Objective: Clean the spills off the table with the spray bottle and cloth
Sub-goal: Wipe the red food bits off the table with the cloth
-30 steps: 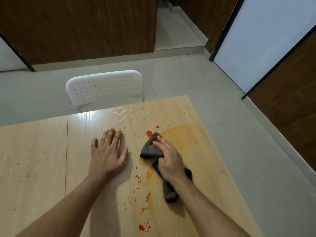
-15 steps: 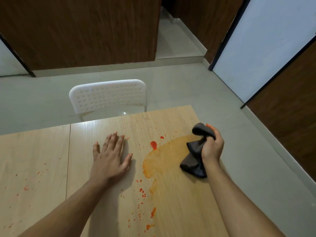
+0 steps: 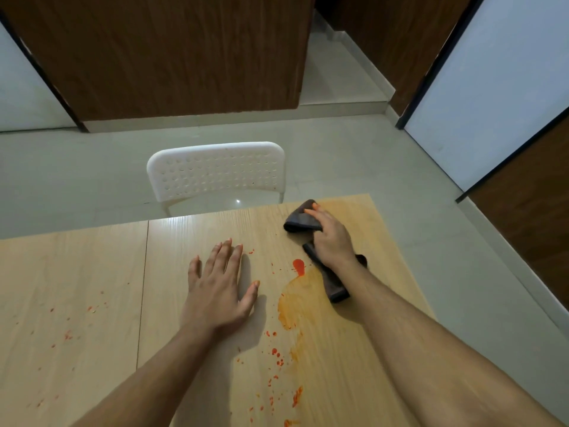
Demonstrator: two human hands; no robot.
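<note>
A dark grey cloth (image 3: 300,221) lies pressed on the light wooden table (image 3: 77,288) near its far right corner, and my right hand (image 3: 331,238) is shut on it. An orange smear (image 3: 297,298) spreads just below the cloth, with a red blob (image 3: 298,266) at its top edge. Red droplets (image 3: 277,357) trail toward the near edge, and more specks (image 3: 67,334) dot the left panel. My left hand (image 3: 220,288) rests flat on the table, fingers spread, left of the smear. No spray bottle is in view.
A white perforated chair (image 3: 215,172) stands tucked against the table's far edge. Pale tiled floor (image 3: 446,241) runs along the right side. Brown wooden panels (image 3: 169,57) and a white door (image 3: 498,81) close off the back and right.
My right hand has carried the cloth from the table's right edge to the far right corner and pressed it down. The left hand has stayed flat in place.
</note>
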